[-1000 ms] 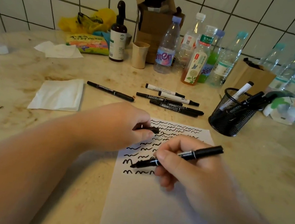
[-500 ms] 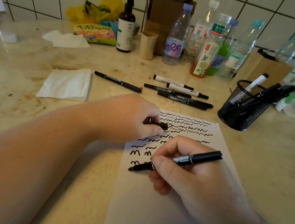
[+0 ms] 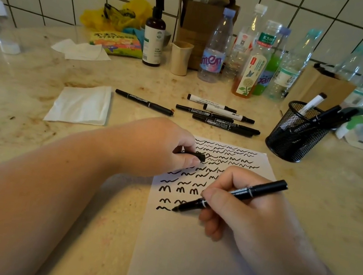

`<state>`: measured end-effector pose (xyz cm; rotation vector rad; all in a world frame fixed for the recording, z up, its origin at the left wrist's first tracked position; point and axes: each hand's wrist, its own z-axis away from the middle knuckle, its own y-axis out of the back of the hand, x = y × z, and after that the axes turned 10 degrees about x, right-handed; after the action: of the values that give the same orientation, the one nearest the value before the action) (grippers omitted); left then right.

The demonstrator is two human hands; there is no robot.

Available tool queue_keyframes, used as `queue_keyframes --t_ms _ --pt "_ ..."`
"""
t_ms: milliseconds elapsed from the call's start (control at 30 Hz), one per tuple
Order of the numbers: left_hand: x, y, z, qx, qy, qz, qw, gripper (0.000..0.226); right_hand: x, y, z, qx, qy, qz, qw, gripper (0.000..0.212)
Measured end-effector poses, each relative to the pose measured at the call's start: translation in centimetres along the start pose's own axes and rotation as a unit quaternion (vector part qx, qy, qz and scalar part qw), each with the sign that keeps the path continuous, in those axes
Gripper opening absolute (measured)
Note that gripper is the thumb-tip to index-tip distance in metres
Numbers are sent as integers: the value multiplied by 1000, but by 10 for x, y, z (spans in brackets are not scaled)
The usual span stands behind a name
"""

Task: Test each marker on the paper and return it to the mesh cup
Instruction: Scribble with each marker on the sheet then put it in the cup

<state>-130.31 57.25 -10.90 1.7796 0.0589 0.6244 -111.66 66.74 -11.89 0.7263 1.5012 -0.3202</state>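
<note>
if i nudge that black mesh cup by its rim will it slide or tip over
The mesh cup is probably light, being open wire mesh. Its markers lean out past the rim on one side, so it may be top-heavy and could tip that way. On the smooth counter, a low push would likelier slide it.

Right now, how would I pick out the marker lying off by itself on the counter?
Start at the white folded napkin left of the paper. Just right of its top edge lies a lone black marker, capped, slanting down to the right. Unlike the cluster of markers further right, it touches nothing else.
</note>
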Motion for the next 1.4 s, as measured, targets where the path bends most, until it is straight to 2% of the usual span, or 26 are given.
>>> queue_keyframes --t_ms 67,233,333,533,900,1100,1233,1400 --pt "1 1 1 -9 0 11 1000 27 -2 4 -1 31 16 -25 999 12" --pt "5 2 1 -13 7 31 999 15 -5 15 -12 173 68 -72 980 24" --pt "5 3 0 -8 21 48 999 17 -5 18 -16 204 57 -122 970 26" --pt "5 3 0 -6 20 53 998 17 0 19 -19 194 41 -128 972 32" --pt "11 2 2 8 -15 97 995 13 3 11 -23 149 9 -115 982 6" --pt "20 -1 2 2 -39 44 998 15 5 13 -28 168 13 -122 978 8" --pt "22 0 2 24 -40 47 998 16 3 14 -31 157 27 -135 978 15" --pt "20 2 0 27 -33 69 997 18 4 14 -36 161 21 -100 982 12"
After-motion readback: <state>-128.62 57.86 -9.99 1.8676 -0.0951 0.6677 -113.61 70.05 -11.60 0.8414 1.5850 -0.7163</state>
